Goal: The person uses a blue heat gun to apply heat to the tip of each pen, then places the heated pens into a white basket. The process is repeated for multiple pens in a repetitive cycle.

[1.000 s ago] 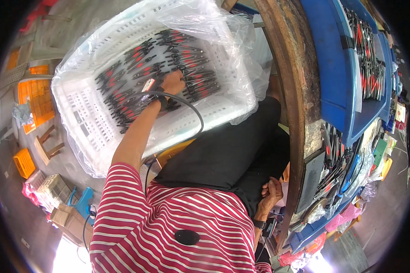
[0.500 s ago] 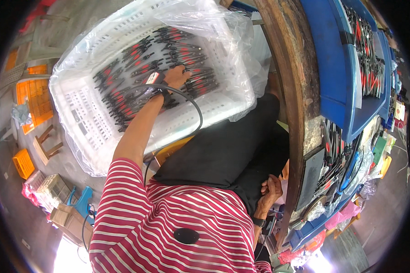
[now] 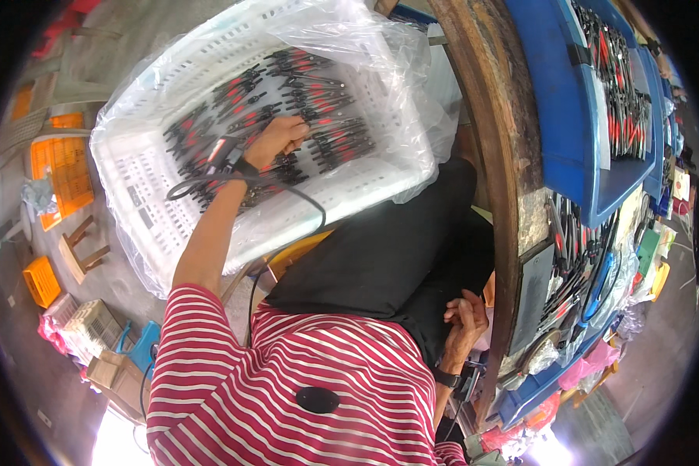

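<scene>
My left hand (image 3: 278,141) is inside a white slotted crate (image 3: 159,167) lined with clear plastic, low over rows of slim black-and-red tools (image 3: 330,116) whose exact kind I cannot make out. Its fingers are curled in, and whatever they may hold is hidden. A dark device with a cable (image 3: 224,154) is strapped at that wrist. My right hand (image 3: 466,320) rests beside my thigh, near the wooden bench edge. Its fingers are loosely bent and apart, with nothing visible in them.
A thick wooden edge (image 3: 499,101) runs along my right. Beyond it stand blue bins (image 3: 555,109) with more black-and-red tools. On the floor at left are orange crates (image 3: 68,179), a small wooden stool (image 3: 74,252) and cardboard boxes (image 3: 116,377).
My left hand has shifted left and slightly nearer over the rows, its cable swinging with it. My right hand has risen a little and its fingers have loosened.
</scene>
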Motion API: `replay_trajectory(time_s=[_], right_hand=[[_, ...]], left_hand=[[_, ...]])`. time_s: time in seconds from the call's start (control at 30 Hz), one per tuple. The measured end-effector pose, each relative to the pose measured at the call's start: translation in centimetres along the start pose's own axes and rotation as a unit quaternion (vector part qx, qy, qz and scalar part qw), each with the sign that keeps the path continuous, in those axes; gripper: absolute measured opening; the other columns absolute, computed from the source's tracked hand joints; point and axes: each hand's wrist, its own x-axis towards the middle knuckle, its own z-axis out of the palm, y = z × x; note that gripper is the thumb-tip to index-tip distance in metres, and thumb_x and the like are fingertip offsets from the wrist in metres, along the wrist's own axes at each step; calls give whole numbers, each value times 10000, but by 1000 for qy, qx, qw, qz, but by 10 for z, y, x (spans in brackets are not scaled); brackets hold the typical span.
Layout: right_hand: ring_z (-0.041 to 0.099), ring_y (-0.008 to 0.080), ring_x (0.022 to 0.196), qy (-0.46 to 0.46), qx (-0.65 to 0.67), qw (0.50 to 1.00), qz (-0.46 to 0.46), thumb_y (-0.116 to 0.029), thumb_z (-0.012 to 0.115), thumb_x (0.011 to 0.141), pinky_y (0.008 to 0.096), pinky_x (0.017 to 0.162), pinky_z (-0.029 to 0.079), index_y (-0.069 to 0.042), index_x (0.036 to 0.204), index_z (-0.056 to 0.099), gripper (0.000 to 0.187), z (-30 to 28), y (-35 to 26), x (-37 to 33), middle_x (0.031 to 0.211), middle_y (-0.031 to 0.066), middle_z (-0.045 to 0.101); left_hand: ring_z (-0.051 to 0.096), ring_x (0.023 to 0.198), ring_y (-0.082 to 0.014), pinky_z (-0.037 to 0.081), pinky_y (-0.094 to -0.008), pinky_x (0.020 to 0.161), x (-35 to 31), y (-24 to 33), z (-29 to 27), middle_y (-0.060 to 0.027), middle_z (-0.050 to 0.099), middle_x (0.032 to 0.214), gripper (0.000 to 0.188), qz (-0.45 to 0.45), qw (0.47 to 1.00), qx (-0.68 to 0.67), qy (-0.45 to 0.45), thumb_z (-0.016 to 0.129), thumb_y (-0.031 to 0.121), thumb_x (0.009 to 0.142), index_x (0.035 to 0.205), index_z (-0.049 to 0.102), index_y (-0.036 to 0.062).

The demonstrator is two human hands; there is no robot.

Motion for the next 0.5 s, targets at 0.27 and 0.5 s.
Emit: replay_trajectory(time_s=[0.27,0.5], right_hand=[[610,159,667,-233,23,970,-71,-140,690,807,255,570,508,34,1160,544,420,62,-48,5,889,141,637],[585,158,718,-319,106,936,-106,-189,767,726,252,573,515,-10,1340,367,754,101,-72,-10,1058,133,555]], left_hand=[[471,640,-62,396,-208,597,-50,93,35,19,534,708,229,75,981,-111,-139,587,225,876,956,599,10],[549,696,-123,441,-258,652,-116,138,144,-37,595,786,241,203,933,-40,-295,553,239,906,1009,581,22]])
